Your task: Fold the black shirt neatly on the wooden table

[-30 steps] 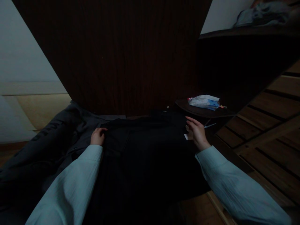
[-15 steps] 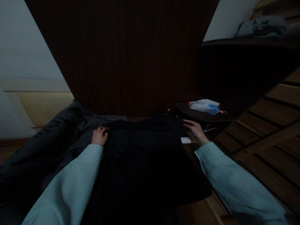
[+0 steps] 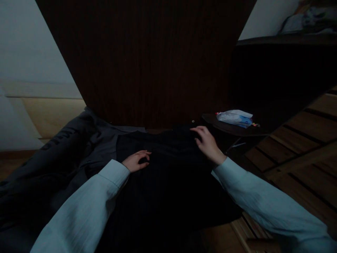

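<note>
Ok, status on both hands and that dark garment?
Left hand flat on black garment. Right hand open at its far edge. Grey jacket lies alongside, left.

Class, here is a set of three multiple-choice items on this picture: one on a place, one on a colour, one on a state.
1. Where does the white and blue packet lie?
A. on the small dark table at right
B. on the grey jacket
C. under the left hand

2. What colour are the person's sleeves?
A. red
B. pale blue
C. black

3. How does the left hand stand?
A. closed on a hanger
B. raised in the air
C. flat, open, on the black garment

Answers: 1 A, it rests on the round table. 2 B, both sleeves show pale blue. 3 C, fingers spread on cloth.
</note>
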Motion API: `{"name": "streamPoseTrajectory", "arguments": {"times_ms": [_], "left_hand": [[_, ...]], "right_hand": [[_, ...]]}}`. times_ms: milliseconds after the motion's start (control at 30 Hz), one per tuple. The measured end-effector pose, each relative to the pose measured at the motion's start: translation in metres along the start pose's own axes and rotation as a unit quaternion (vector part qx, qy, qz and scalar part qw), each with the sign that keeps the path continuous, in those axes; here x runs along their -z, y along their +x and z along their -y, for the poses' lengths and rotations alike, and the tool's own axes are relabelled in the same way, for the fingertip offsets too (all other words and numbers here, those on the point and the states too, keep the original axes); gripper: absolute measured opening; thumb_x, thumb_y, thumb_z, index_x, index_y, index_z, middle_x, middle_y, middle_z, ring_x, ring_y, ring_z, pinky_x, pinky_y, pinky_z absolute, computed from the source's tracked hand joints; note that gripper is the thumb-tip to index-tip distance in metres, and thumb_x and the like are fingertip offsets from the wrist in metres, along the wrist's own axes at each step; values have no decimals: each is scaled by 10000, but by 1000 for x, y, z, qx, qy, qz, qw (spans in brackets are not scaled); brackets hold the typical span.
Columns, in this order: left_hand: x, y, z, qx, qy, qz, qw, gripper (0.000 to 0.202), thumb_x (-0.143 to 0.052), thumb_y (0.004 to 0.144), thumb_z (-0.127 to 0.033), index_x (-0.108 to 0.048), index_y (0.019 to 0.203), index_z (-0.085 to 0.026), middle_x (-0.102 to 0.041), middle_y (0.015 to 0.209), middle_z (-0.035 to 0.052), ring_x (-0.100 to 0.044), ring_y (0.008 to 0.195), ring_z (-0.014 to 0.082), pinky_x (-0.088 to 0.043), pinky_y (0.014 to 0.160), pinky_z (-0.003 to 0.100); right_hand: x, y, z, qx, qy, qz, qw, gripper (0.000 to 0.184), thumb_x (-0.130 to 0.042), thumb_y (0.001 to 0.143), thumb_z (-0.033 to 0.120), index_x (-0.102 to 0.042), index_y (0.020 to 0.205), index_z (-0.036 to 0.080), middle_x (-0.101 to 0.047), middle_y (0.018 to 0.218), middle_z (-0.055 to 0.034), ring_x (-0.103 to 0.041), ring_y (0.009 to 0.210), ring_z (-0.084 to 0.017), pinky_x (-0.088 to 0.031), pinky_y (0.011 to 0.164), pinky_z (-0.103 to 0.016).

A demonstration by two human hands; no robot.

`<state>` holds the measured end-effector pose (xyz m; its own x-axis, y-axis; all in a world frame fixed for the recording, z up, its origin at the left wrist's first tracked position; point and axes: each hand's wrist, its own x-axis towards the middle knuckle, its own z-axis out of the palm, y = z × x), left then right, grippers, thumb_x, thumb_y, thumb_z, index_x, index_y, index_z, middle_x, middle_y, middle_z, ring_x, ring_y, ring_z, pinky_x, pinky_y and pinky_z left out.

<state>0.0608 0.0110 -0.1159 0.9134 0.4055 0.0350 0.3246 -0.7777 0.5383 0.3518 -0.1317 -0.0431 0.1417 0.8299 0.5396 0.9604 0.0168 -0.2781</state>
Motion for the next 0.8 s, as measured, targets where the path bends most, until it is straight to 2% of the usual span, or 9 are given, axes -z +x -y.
{"name": "streamPoseTrajectory", "arguments": {"times_ms": [67,133,200,333,433,500,633,700,800], "left_hand": [[0,0,3,-2,-11,-7,1000,163,-505,748,-260,-562,877,-179,-512,1256,91,-385,1224,226,-316,1012,393],[0,-1,5,-7,-11,-14,1000,186,-509,743,-257,-556,908,-185,-513,1255,87,-379,1228,229,-316,1011,398],[-1,-1,6,-9,-7,-18,1000,204,-510,739,-251,-553,928,-185,-515,1254,87,-377,1229,229,-315,1012,397],[-3,1,8,-13,-5,-20,1000,206,-512,732,-239,-554,927,-188,-519,1250,80,-382,1224,224,-320,1010,396],[-4,1,8,-12,-8,-21,1000,207,-508,736,-233,-557,931,-184,-524,1245,82,-383,1223,220,-321,1011,393],[-4,2,7,-11,-8,-20,1000,210,-505,740,-234,-560,935,-178,-526,1242,86,-383,1223,218,-317,1015,390],[-3,2,6,-8,-5,-17,1000,214,-506,733,-228,-564,932,-174,-526,1243,88,-384,1223,214,-312,1020,382],[-2,2,7,-4,-2,-15,1000,220,-506,731,-232,-564,934,-172,-523,1247,89,-380,1227,213,-308,1022,380],[-2,2,7,6,-2,-13,1000,224,-492,742,-259,-562,937,-177,-522,1250,82,-381,1228,202,-306,1024,370]], "right_hand": [[-11,-11,22,110,-21,122,986,559,-385,710,-12,-483,1206,228,-450,1204,-96,-493,1066,-181,-438,878,-328],[-23,-25,34,197,-33,233,952,632,-359,714,-35,-413,1269,262,-408,1266,-95,-491,1075,-177,-450,855,-319],[-31,-36,36,236,-40,286,928,660,-365,712,-44,-374,1298,260,-384,1304,-100,-467,1116,-186,-431,890,-343],[-31,-42,29,229,16,299,926,501,-479,764,89,-430,1249,207,-435,1272,-101,-437,1155,-191,-389,954,-366],[-23,-30,25,214,98,288,928,329,-498,813,237,-515,1138,189,-537,1144,-84,-504,1064,-156,-424,911,-316],[-17,-17,22,190,123,266,937,233,-463,839,268,-567,1029,180,-595,1014,-67,-555,950,-139,-449,849,-291],[-5,6,10,102,111,211,966,202,-446,840,292,-594,832,155,-610,787,-41,-571,716,-125,-462,677,-256],[-1,6,4,71,95,211,970,203,-447,833,295,-585,792,152,-588,724,-29,-549,647,-116,-453,622,-243],[2,-9,-2,108,60,253,960,158,-523,782,290,-580,853,162,-587,809,-39,-556,734,-136,-463,674,-261]]}}
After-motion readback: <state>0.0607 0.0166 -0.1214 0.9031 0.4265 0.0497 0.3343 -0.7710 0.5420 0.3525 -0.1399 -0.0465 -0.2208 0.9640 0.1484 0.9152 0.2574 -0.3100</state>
